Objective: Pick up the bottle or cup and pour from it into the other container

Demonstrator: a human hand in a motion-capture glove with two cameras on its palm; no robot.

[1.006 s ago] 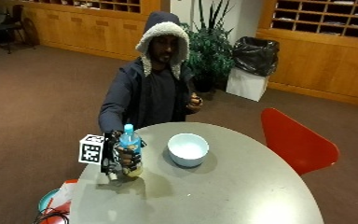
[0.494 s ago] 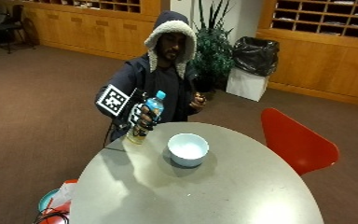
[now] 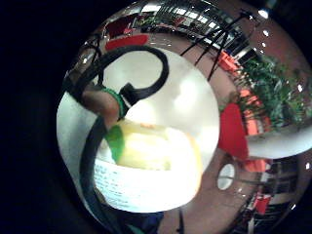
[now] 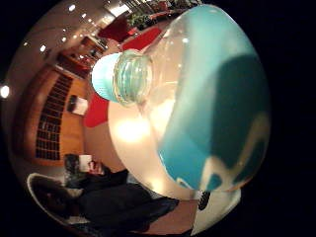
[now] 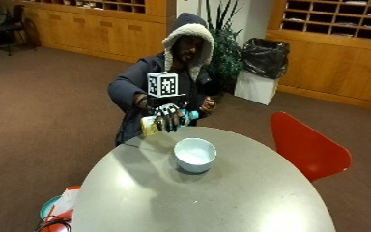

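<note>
I see the bottle [image 5: 168,121] tipped nearly on its side in the air above the table's [image 5: 237,203] far edge, blue cap [image 4: 104,78] on, yellowish liquid inside. My gloved right hand [image 5: 166,116] has its fingers wrapped round it. The pale bowl [image 5: 195,154] stands below; I can't tell its contents.

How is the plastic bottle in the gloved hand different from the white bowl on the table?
The clear plastic bottle with a light blue cap is held in the air by the black-gloved right hand, lying nearly on its side; the white round bowl stands upright on the grey round table. The bottle is capped and narrow-necked; the bowl is wide and open-topped. The bottle is see-through with a blue label; the bowl is plain white. Both are containers.
</note>
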